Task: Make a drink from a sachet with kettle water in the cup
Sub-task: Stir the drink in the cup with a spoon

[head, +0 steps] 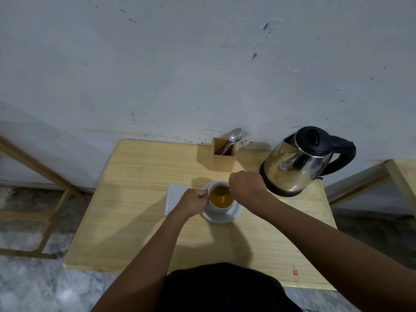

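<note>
On the wooden counter (139, 221), a white napkin (174, 194) is lying at far left. The left hand (193, 202) is closing on the handle of the cup (219, 207), which is sitting on a saucer (234, 213) mid-counter, full of amber drink — fragile, probably hot, best held by the handle. The right hand (246, 184) is hovering clenched over the rim — stirring, likely; what it grips is hidden. The kettle (299, 161) is standing right.
</note>
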A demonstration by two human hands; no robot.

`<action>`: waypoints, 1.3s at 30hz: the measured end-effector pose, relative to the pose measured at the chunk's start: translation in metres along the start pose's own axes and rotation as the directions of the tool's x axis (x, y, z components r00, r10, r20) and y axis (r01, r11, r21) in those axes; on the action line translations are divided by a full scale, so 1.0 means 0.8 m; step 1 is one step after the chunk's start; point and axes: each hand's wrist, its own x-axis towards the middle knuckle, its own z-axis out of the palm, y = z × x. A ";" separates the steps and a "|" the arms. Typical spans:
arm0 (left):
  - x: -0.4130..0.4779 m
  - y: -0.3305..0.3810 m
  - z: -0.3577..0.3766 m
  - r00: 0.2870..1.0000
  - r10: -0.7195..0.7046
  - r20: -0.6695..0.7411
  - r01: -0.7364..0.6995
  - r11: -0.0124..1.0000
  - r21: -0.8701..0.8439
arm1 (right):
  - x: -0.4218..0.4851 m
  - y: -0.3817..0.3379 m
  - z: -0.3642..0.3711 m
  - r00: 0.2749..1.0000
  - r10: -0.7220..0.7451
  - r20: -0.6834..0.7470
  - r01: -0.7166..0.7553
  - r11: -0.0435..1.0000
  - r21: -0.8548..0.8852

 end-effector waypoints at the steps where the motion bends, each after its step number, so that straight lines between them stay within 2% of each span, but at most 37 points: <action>1: 0.000 0.000 0.000 1.000 0.001 -0.002 -0.001 1.000 0.006 | -0.001 0.002 -0.001 1.000 0.007 0.002 -0.007 1.000 -0.009; 9: 0.000 0.001 -0.001 1.000 0.004 0.003 -0.004 0.998 0.061 | -0.004 -0.004 -0.002 0.998 -0.026 0.057 0.026 1.000 0.000; 19: -0.003 0.004 -0.002 1.000 0.001 0.004 -0.002 0.999 0.041 | 0.001 0.000 -0.003 1.000 0.014 -0.002 -0.014 1.000 -0.016; 26: -0.003 0.004 -0.003 1.000 0.006 0.003 -0.006 0.999 0.040 | -0.002 -0.002 0.001 0.999 0.002 0.053 -0.001 1.000 -0.013; 31: -0.004 0.005 -0.002 1.000 0.008 -0.001 -0.008 1.000 0.028 | -0.002 -0.009 0.013 1.000 0.013 -0.009 -0.013 1.000 0.028; 37: -0.003 0.004 -0.002 1.000 0.011 -0.011 -0.011 1.000 0.024 | -0.014 0.007 0.010 0.998 0.064 -0.012 -0.064 0.998 0.003; 39: -0.004 0.006 -0.001 1.000 0.012 -0.015 -0.012 0.999 0.037 | -0.018 0.016 0.013 0.995 0.092 -0.040 -0.090 0.995 0.049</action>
